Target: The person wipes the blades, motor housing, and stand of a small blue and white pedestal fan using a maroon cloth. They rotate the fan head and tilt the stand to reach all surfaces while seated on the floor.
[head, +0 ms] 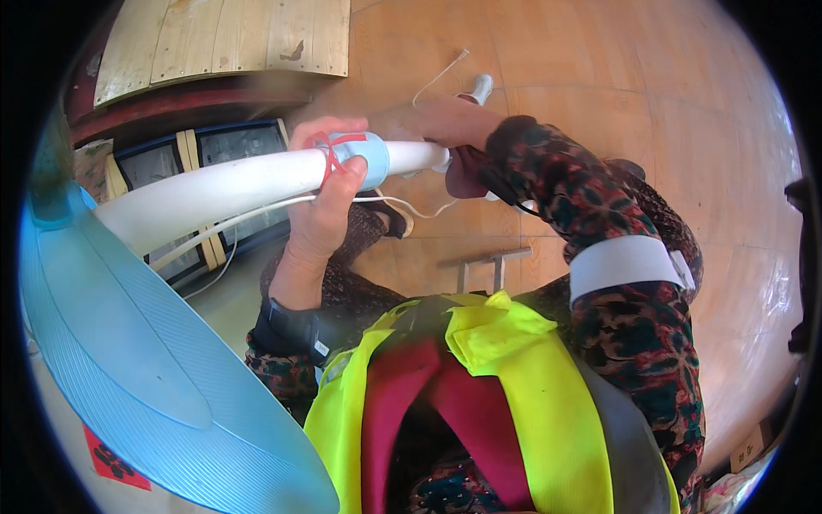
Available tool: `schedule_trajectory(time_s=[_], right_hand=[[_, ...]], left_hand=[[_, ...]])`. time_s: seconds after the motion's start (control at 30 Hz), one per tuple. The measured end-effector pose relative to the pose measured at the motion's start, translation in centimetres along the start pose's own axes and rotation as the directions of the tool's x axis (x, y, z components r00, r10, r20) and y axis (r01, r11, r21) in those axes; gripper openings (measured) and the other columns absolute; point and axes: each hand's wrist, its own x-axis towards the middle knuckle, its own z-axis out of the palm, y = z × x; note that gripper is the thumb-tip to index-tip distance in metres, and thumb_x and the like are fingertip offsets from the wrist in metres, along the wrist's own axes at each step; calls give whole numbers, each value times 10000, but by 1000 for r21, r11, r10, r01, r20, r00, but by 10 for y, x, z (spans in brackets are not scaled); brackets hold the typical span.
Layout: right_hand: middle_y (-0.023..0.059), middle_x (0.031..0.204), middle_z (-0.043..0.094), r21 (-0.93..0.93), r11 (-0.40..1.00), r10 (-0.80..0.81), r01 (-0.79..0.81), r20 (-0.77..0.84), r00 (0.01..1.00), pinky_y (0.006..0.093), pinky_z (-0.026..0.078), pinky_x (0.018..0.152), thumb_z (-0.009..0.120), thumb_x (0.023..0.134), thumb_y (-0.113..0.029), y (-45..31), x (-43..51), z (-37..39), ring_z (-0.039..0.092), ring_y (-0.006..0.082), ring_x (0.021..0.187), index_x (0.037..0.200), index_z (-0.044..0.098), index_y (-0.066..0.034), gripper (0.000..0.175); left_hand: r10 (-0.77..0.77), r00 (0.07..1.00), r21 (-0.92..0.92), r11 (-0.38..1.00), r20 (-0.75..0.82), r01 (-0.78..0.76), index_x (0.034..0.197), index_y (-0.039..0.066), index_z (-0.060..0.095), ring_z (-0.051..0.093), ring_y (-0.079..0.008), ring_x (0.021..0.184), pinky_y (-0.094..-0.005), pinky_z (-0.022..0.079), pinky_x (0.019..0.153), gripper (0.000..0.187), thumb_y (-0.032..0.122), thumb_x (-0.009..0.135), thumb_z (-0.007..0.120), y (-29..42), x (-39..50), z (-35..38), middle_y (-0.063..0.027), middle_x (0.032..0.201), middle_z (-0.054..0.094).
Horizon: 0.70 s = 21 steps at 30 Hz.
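Note:
My left hand [321,212] is wrapped around a light blue collar [369,157] on a long white pole [225,186]. The thumb lies across the collar's near side, beside a knotted red ribbon [329,154]. Close at left, a translucent blue ribbed fan blade [148,360] overlaps the pole's wide end. My right hand [459,121] is by the pole's far, narrower end; its fingers are blurred and partly hidden, so its grip is unclear. Under that wrist shows a dark red thing [465,177], perhaps cloth. A white cord [257,212] runs along the pole.
A wooden plank top [225,38] stands at upper left, above dark framed panels [237,148]. On the tiled floor [578,58] lies a cord end with a plug [463,54], near a white foot-like piece [484,85]. A metal frame [494,260] stands between my legs.

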Motion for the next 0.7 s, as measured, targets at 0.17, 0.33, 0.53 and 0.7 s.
schedule_trajectory(time_s=[0.17,0.33,0.53,0.7], right_hand=[[146,955,645,-28,997,79,-77,62,995,437,534,726,622,790,-166,5,1,8,659,349,880,877,701,-98,136],[174,999,600,144,887,456,-438,-132,880,476,526,747,578,839,-170,-19,-73,23,637,380,888,1021,656,-152,198],[146,902,667,481,661,671,-576,-34,741,437,530,744,598,799,-180,5,-113,-7,652,344,855,876,687,-91,147],[99,1028,658,497,826,527,-267,-510,680,421,529,821,682,795,-309,-6,-43,2,611,322,1002,957,718,-160,223]], left_hand=[[8,1000,-18,1000,-3,-8,1164,15,518,569,-223,1051,-371,429,958,407,251,835,562,-2,-2,0,-192,1165,618],[17,1000,-139,990,-26,-20,1142,2,517,578,-174,978,-325,468,882,351,121,831,629,-9,-2,-1,-125,1093,618],[-33,999,-46,998,-12,33,1180,33,507,575,-220,1055,-371,443,944,401,248,845,548,-11,7,-2,-198,1192,605],[-70,998,27,997,2,70,1190,25,499,578,-238,1060,-375,447,941,439,288,843,556,-9,8,0,-205,1198,602]])
